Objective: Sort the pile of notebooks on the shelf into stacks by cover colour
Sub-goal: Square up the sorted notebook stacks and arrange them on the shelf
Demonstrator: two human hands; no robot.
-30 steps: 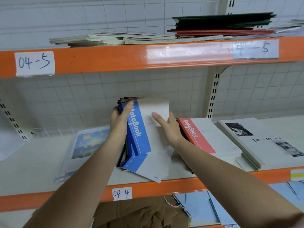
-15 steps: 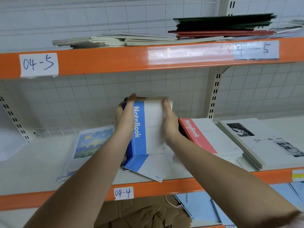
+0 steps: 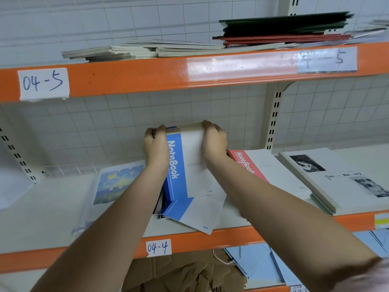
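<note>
Left hand: the left hand (image 3: pixel 156 146) was curled over the top left corner of the bundle (image 3: pixel 190 163), fingers wrapped round its spine edge.
Right hand: the right hand (image 3: pixel 215 140) gripped the top right corner, fingers hooked over the upper edge.
Bundle: notebooks stood upright on the shelf (image 3: pixel 42 209), blue cover facing out, lower edge resting among loose blue notebooks (image 3: pixel 192 213) lying flat.
Front edge: one loose corner overhung the orange lip (image 3: pixel 231 237) near the 04-4 label (image 3: pixel 158 247).
Right side: a red stack (image 3: pixel 267 169) lay just beside the right wrist, a grey stack (image 3: pixel 341 180) beyond it.
Left side: a painted cover (image 3: pixel 113 182) lay flat; bare shelf showed further left.
Above: open space up to the upper beam (image 3: pixel 134 75).
</note>
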